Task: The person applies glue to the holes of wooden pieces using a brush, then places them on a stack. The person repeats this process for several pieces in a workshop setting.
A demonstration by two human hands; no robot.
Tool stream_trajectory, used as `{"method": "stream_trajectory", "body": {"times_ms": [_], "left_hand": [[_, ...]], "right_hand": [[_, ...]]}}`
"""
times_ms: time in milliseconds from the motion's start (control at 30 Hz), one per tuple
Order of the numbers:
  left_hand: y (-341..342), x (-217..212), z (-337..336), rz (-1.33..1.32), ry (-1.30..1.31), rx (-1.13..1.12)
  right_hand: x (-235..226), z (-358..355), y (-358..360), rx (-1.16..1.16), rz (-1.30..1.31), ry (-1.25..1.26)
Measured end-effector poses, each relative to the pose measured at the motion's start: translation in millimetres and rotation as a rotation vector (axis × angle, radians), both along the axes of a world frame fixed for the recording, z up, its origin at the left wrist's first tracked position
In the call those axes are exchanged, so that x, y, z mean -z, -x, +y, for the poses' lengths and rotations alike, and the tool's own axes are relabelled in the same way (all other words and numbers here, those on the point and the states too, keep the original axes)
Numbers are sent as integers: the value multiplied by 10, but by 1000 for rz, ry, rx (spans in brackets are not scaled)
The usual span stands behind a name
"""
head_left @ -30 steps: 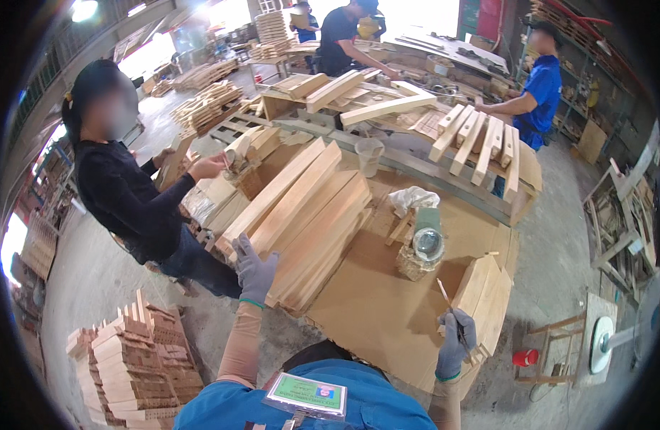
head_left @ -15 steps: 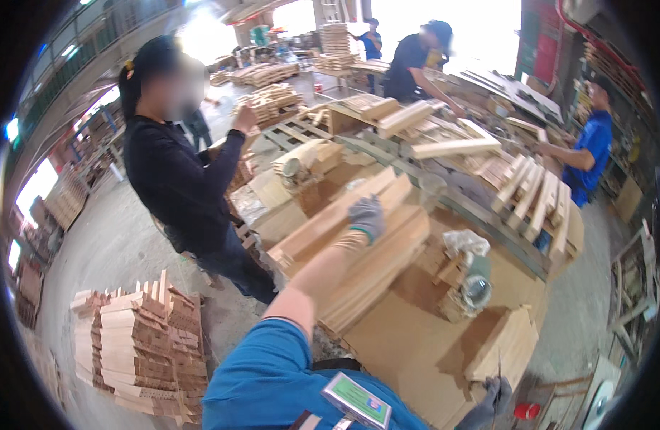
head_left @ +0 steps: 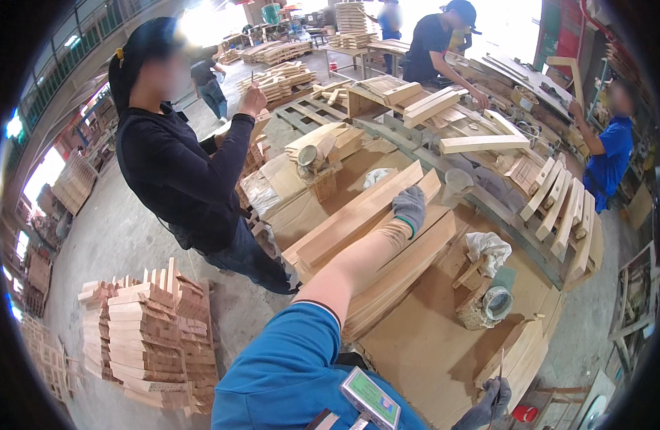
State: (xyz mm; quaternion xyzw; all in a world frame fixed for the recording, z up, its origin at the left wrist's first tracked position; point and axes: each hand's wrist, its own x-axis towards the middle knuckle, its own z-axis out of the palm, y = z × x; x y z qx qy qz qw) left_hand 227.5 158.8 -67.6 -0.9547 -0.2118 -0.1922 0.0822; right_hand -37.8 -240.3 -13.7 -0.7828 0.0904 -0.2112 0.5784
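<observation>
Left hand: my grey-gloved left hand (head_left: 410,208) lies palm-down at centre frame, fingers curled loosely over the upper end of the long wooden planks (head_left: 358,218); I cannot tell whether it truly grips them.
Right hand: my right hand (head_left: 487,403), also gloved, sits at the lower right edge, closed round a thin stick (head_left: 499,373) (a pencil, perhaps; too small to say).
Planks: pale, smooth boards stacked slantwise on the brown worktable (head_left: 423,344), running from left of centre up toward my left hand.
Containers: a woven basket (head_left: 480,312) right of centre holds a roll of tape (head_left: 497,302); what lies beneath it is hidden. A second basket (head_left: 321,183) above centre holds a roll as well.
Textures: a crumpled white cloth (head_left: 487,247) rests just above the first basket.
Cut off: a stack of short wood blocks (head_left: 154,330) stands on the floor at lower left, and a person in black (head_left: 186,179) stands beside the table.
</observation>
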Motion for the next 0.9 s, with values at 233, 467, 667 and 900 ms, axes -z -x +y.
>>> {"method": "stream_trajectory", "body": {"times_ms": [233,467,667,900], "left_hand": [[75,-767,-803,314,1144,515],[329,-414,-1367,299,1955,618],[61,-61,-1997,399,1802,602],[-320,324,-2292,620,1773,541]], "right_hand": [[529,-724,-268,-15,-190,6],[239,-703,-584,-45,-65,-300],[354,-942,-768,41,8,-553],[511,-1034,-1043,-31,110,-638]]}}
